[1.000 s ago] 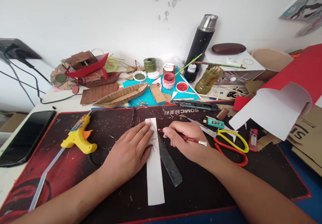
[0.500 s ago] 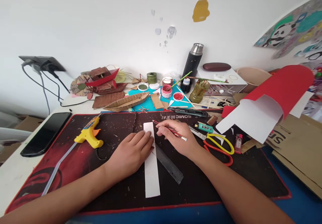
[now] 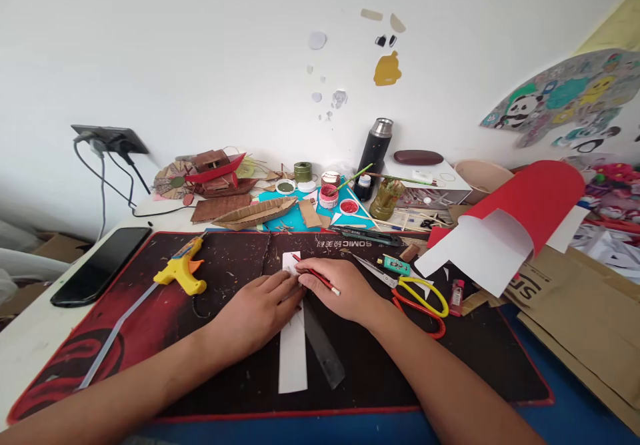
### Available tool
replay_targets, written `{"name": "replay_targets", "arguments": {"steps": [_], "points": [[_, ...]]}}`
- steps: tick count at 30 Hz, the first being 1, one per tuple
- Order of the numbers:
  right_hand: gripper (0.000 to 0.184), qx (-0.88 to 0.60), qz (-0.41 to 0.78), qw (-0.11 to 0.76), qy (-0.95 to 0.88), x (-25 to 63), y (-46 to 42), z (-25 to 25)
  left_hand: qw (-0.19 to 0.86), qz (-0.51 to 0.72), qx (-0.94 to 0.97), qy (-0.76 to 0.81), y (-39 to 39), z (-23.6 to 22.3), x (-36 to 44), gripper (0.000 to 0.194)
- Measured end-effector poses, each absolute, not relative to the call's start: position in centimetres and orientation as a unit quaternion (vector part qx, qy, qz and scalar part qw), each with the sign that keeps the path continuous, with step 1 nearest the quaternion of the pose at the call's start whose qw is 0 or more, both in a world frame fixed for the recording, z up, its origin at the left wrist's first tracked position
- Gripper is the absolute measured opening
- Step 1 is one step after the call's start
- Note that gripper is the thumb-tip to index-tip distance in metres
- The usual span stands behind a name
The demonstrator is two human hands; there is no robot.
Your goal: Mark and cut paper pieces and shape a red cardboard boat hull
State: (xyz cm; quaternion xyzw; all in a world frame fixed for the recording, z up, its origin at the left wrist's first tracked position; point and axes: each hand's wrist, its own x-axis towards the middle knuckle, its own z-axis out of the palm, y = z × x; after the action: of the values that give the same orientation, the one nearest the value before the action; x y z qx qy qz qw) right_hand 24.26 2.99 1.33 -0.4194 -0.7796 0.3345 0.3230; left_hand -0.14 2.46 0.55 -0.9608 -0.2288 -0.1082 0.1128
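My left hand [image 3: 263, 312], fingers together and bent, holds down a white paper strip [image 3: 293, 358] on the dark desk mat [image 3: 240, 372]. Slanting out from beneath its fingertips is a dark, see-through ruler [image 3: 325, 352]; its upper end is hidden. My right hand [image 3: 340, 285] grips a red pencil [image 3: 320, 277] between thumb and fingers. The pencil's point is at the strip's upper part, close beside my left fingertips. Right of my right hand lie scissors [image 3: 423, 298] with yellow and red handles.
A yellow glue gun [image 3: 183, 268] and a black phone [image 3: 100, 265] lie at left. Behind the mat are a cardboard boat hull [image 3: 257, 212], paint pots [image 3: 329, 196] and a black flask [image 3: 374, 152]. Curled red paper [image 3: 540, 198] and cardboard [image 3: 585, 298] are at right.
The pencil and my right hand have come left and closer to my left fingers, over the strip. My left hand stays on the strip. The camera view has shifted slightly.
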Motion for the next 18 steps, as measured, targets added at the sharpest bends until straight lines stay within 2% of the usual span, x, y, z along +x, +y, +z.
{"name": "replay_targets", "arguments": {"steps": [3, 6, 9, 18], "points": [[0.029, -0.418, 0.314, 0.312, -0.793, 24.2, 2.8, 1.3, 0.082, -0.128, -0.958, -0.244, 2.0, 0.6, -2.3, 0.03], [0.028, -0.42, 0.312, 0.312, -0.793, 24.1, 2.7, 1.3, 0.032, -0.13, -0.956, -0.26, 1.2, 0.5, -4.3, 0.041], [0.028, -0.424, 0.321, 0.32, -0.784, 24.1, 2.8, 1.4, 0.033, -0.131, -0.955, -0.265, 0.5, 0.1, -4.7, 0.047], [0.028, -0.421, 0.344, 0.383, -0.747, 24.3, 2.8, 1.7, 0.061, -0.141, -0.945, -0.29, 1.6, -0.5, 1.9, 0.042]]}}
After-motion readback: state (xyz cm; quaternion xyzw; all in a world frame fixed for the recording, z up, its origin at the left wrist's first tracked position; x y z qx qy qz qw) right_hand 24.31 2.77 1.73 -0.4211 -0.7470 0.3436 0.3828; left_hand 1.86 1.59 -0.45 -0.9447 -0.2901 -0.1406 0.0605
